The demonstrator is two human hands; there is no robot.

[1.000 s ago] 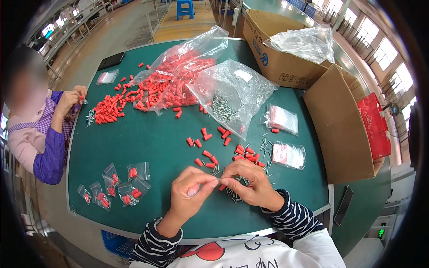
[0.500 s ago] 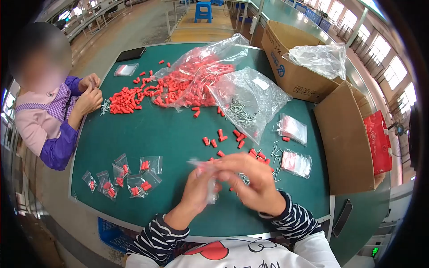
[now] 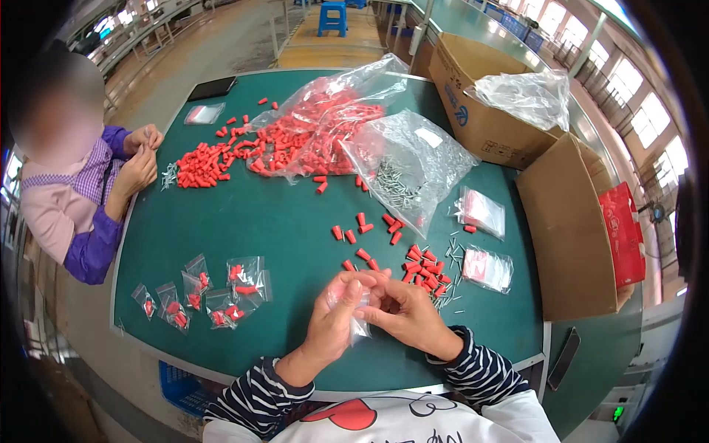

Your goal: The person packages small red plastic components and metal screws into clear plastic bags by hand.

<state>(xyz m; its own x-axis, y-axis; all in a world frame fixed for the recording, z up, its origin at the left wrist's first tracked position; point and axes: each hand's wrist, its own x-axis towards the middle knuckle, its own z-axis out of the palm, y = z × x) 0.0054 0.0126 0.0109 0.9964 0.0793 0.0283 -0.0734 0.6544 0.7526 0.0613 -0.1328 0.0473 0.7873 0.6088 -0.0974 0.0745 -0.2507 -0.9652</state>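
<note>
My left hand (image 3: 334, 319) is closed on a small clear plastic bag (image 3: 360, 330) near the table's front edge. Fingers of my right hand (image 3: 410, 316) are pinched together at the top of that same bag; their tips are partly hidden. Just beyond my right hand lies a pile of red plugs (image 3: 425, 267) with loose screws (image 3: 456, 258) beside it. On the left are several filled bags (image 3: 176, 314) holding red plugs. Stacks of flat bags (image 3: 487, 270) lie to the right.
A large bag of red plugs (image 3: 317, 129) and a bag of screws (image 3: 399, 181) lie across the green table (image 3: 244, 210). Cardboard boxes (image 3: 565, 236) stand at the right. Across the left corner, a co-worker's hands (image 3: 140, 166) are near another red pile (image 3: 201, 166).
My hands have come closer together around the small bag, and my right hand has lowered. The filled bags at upper right of the left group have shifted, with another bag now among them.
</note>
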